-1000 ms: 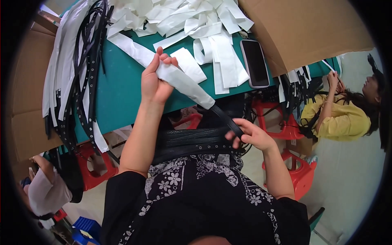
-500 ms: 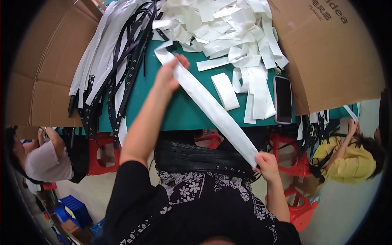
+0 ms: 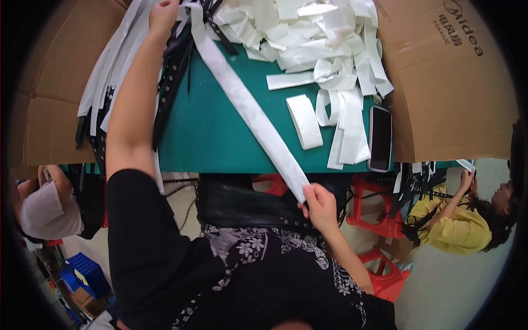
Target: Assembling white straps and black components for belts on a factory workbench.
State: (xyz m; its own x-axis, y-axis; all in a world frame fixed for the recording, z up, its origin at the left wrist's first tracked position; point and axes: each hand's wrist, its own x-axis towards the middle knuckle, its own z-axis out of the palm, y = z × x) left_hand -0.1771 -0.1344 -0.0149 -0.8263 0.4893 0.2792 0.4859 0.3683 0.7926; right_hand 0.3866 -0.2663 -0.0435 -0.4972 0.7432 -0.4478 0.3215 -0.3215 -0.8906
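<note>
A long white strip (image 3: pixel 250 118) runs slantwise over the green table, from the far left down to the near edge. My right hand (image 3: pixel 320 206) pinches its near end, just in front of the table. At the upper edge of the view my left hand (image 3: pixel 164 16) is closed by the strip's far end, which bends over toward it; the fingertips are partly cut off. Black belts with metal eyelets (image 3: pixel 168 93) lie under and beside my left arm, among long white strips (image 3: pixel 102 88). More black belts (image 3: pixel 247 209) lie across my lap.
Loose white strips (image 3: pixel 308 38) are heaped at the back of the table, with a folded white band (image 3: pixel 304 122) nearer. A phone (image 3: pixel 380 137) lies by the right cardboard box (image 3: pixel 445 99); another cardboard box (image 3: pixel 60 82) stands left. People work on both sides, near red stools (image 3: pixel 377 212).
My left hand has moved up and left, to the far end of the strip. My right hand has shifted left and slightly up, still holding the near end.
</note>
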